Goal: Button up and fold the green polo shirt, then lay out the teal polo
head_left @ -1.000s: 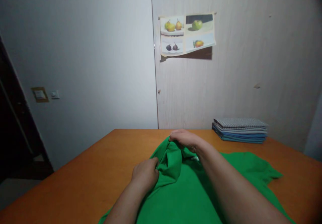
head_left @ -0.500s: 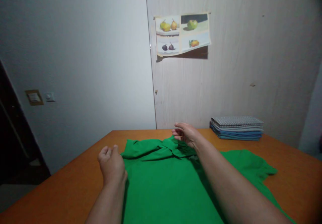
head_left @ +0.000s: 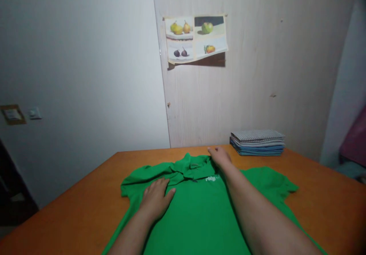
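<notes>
A green short-sleeved shirt (head_left: 200, 213) with a collar and a small white print on its chest lies spread out in front of me. Its left shoulder and sleeve area is wrinkled and partly folded over. My left hand (head_left: 157, 199) rests open on the left side of the chest, thumb apart from the fingers. My right hand (head_left: 220, 158) is at the right end of the collar, touching or right beside the cloth. Most of its fingers are hidden, so I cannot tell whether they grip it. The right forearm crosses over the right side of the shirt.
The shirt lies on an orange-brown table (head_left: 85, 194). A stack of folded cloths (head_left: 257, 143), checked on top and blue below, stands at the back right. Behind is a wall with a fruit picture sheet (head_left: 196, 39) and, far left, a switch (head_left: 34, 113).
My left hand has come down from the shirt's left edge, moved right and opened onto the cloth. The left sleeve now lies spread outward. The right hand has shifted to the collar's right end.
</notes>
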`<state>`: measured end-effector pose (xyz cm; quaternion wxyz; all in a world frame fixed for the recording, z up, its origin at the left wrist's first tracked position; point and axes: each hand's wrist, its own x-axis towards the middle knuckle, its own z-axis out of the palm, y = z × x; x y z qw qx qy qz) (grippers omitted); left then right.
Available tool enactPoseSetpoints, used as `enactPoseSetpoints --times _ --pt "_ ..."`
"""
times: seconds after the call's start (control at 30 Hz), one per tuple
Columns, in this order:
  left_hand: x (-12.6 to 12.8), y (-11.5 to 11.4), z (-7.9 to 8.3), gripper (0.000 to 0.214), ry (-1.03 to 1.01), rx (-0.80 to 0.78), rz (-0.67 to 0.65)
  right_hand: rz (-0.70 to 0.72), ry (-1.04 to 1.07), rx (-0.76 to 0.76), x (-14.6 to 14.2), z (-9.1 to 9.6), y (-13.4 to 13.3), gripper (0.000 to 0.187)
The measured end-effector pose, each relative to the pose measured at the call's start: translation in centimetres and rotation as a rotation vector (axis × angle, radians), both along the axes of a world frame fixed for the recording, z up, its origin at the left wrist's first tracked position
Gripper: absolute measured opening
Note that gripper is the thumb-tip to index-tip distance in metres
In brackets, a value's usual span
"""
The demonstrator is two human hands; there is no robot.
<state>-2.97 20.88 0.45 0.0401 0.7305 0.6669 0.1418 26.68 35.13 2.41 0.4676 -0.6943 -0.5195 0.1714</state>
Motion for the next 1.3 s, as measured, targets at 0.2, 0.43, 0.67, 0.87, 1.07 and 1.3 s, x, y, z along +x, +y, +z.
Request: enactPoseSetpoints --times 0.2,0.43,0.67,0.87,1.07,1.3 --pt "-0.8 0.9 -0.4 0.068 0.092 -0.023 0.148 0.037 0.034 -0.107 -0.4 -2.1 0.6 0.016" --pt "-1.2 1.4 -0.2 0.080 0.132 -0.063 0.263 -0.063 0.266 0.072 -0.8 -3.1 1.2 0.034" --pt "-0.8 1.4 -0.6 0.078 0.169 -0.046 0.280 -0.068 0.353 0.104 -1.1 -3.8 1.3 0.032" --pt "-0.2 2.3 3.0 0.061 0.205 -0.198 0.217 -0.065 0.373 0.111 -0.6 -3.4 1.2 0.053" --pt "2.9 5.7 6.5 0.038 0.033 0.124 0.201 -0.071 0.355 0.121 -0.7 -3.6 1.1 0.054" --pt "6.7 10.6 3.5 0.045 -0.097 0.130 0.140 -0.049 0.336 0.181 -1.0 -3.5 1.0 0.046"
